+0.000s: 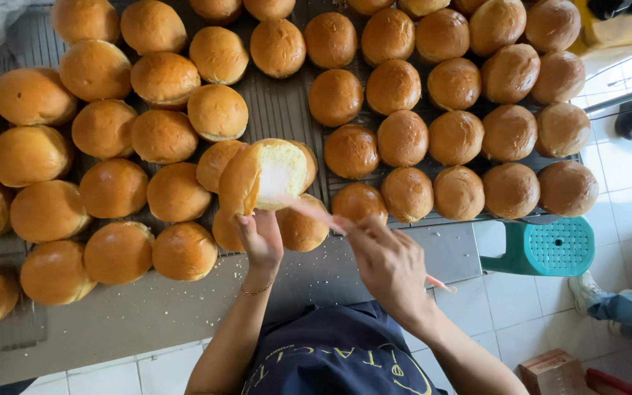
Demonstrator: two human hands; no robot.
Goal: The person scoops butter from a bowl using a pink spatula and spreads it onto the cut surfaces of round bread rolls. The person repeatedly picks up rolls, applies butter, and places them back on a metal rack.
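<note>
I am pinching a pink spreader (316, 213) in my right hand (389, 263), its long axis running up-left beyond my fingertips into the split cream-filled bun (268, 175), which my left hand (259, 238) fingers are gripping from below.

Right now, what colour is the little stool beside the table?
The stool is teal green with a dotted top, seen best in the head view.

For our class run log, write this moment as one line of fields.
left hand: holds split bun, cream inside | right hand: holds pink spreader, tip at cream | around: buns on trays, green stool
</note>
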